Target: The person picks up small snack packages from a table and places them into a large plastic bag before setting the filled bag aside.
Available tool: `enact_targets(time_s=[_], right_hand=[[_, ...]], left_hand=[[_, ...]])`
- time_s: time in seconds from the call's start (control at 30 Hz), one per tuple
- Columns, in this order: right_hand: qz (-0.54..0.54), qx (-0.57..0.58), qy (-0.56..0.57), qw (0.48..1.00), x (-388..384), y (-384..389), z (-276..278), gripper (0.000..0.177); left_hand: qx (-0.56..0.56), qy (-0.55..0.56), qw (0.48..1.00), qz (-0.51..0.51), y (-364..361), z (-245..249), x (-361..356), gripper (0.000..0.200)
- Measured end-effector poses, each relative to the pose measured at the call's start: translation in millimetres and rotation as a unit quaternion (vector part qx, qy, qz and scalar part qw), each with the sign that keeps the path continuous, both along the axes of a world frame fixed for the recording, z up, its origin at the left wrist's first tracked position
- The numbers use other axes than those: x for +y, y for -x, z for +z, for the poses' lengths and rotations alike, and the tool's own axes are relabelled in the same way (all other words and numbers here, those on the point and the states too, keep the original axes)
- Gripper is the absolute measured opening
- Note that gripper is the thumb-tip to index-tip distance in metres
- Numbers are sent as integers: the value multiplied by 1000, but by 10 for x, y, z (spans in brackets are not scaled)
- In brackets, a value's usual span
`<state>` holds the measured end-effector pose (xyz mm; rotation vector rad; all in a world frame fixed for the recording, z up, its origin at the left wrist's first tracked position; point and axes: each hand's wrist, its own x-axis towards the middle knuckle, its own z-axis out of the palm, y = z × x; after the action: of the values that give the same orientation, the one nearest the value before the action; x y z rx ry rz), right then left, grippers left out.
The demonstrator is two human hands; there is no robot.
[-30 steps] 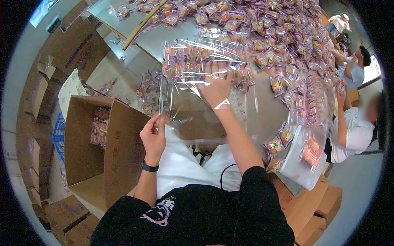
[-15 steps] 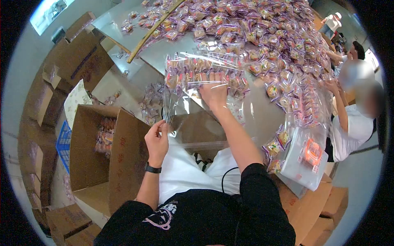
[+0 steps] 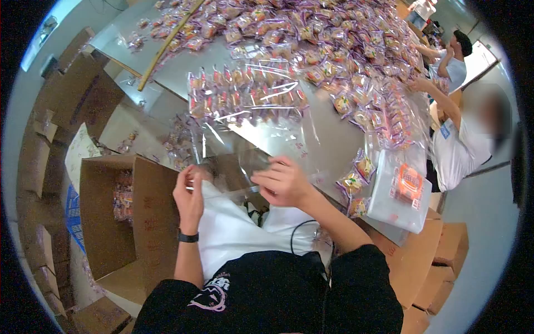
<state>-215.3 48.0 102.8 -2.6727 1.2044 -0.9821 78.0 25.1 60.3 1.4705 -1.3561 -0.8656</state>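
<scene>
Right fingers [image 3: 271, 176], half-spread, back from bagged packets [image 3: 242, 100], left fingers [image 3: 185, 178] tight on bag rim [image 3: 236, 193].

A pale wall [image 3: 78, 33] stands at ten o'clock, light floor [image 3: 119, 114] shows between nine and ten, a grey table [image 3: 331, 125] spreads across twelve, and a bright opening [image 3: 481, 62] glares at two.

A wooden stick [image 3: 168, 48], a blue crate [image 3: 73, 217] (partly hidden), cartons [image 3: 451, 240] at lower right.

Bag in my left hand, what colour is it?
Clear and colourless; the bag shows best in the head view.
</scene>
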Motion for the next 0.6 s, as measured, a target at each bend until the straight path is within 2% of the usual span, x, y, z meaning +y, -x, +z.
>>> enact_targets(time_s=[0.03,0.1,0.17,0.23,0.3,0.33,0.43,0.47,0.57,0.6], right_hand=[[48,-51,-8,998,144,174,85,35],[-90,-108,55,989,164,617,340,36],[-342,-124,9,931,-36,948,601,38],[-421,-58,49,904,-436,1552,303,48],[-484,89,11,871,-698,1863,-106,57],[-508,161,-9,846,-846,1926,-224,61],[-532,123,-130,828,-1105,1897,-335,67],[-548,98,-153,816,-1138,1887,-359,67],[-541,25,-128,831,-1227,2026,-503,62],[-500,-115,-148,846,-1198,2012,-513,58]], left_hand=[[-12,29,999,8,-27,-29,4,30],[37,58,997,30,-139,-198,24,29],[95,34,994,49,-245,-315,88,26],[81,33,994,71,-299,-468,129,23],[20,56,997,53,-330,-605,187,20],[-44,64,996,47,-317,-569,251,18],[-99,24,995,-8,-232,-437,484,18],[-106,6,994,-18,-204,-446,548,16],[-164,-8,985,-44,-230,-741,719,10],[-145,29,988,-43,-117,-660,732,7]])
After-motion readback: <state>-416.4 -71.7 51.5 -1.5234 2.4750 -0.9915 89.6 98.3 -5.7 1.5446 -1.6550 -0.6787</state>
